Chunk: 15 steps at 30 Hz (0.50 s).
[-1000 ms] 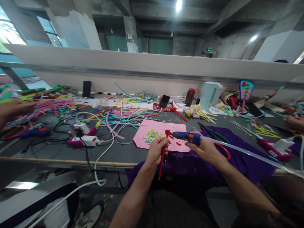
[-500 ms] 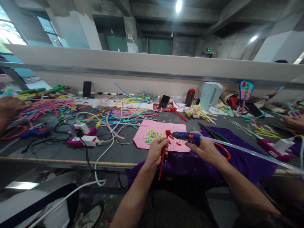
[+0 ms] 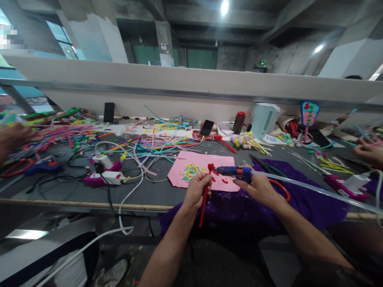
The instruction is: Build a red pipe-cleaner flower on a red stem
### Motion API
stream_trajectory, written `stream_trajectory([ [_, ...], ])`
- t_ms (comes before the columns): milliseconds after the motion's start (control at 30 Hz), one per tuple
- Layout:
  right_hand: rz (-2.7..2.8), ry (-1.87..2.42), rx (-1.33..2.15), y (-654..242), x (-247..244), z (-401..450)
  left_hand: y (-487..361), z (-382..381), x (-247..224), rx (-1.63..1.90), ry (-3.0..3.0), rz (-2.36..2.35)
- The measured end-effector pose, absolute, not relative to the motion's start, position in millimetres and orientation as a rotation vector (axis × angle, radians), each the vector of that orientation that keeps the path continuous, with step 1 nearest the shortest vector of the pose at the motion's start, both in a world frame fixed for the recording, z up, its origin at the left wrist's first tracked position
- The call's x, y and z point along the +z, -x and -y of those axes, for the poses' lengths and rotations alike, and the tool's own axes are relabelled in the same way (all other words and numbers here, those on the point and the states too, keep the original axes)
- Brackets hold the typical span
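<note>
Pinched in my left hand (image 3: pixel 197 190) is a red pipe cleaner flower (image 3: pixel 211 167), its head above my fingers and its red stem hanging below. My right hand (image 3: pixel 259 189) grips a blue hot glue gun (image 3: pixel 235 171), whose nozzle points left at the flower head, touching or very near it. A clear glue stick (image 3: pixel 299 189) runs out of the gun's back to the right. Under both hands lies a pink sheet (image 3: pixel 181 165) with short yellow and green pieces (image 3: pixel 191 172) and a few curved red pieces (image 3: pixel 224 181).
Purple cloth (image 3: pixel 302 199) covers the table edge, with red-handled scissors (image 3: pixel 279 187) on it. Loose pipe cleaners (image 3: pixel 149 142) and a power strip (image 3: pixel 109 177) with cables lie left. Behind stand a kettle (image 3: pixel 265 119) and a bottle (image 3: pixel 239 122). Other people's hands show at left (image 3: pixel 14 139) and right (image 3: pixel 369 151).
My hands, the flower and the glue gun stay almost in place. The other people's hands at the left and right edges have shifted slightly.
</note>
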State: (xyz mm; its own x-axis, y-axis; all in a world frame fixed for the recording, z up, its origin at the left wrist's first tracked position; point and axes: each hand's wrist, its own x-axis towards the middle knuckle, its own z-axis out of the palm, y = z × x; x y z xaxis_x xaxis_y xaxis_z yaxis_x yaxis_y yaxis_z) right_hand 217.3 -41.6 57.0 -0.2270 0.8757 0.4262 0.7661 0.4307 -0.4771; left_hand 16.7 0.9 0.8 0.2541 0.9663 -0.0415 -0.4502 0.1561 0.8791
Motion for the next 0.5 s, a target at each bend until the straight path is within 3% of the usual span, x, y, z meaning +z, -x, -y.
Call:
stream_trajectory([
  [500,1.983,1.45,0.219,-215.9,54.0,41.0,-16.5,-0.3,1.6,1.156,-0.892,-0.744],
])
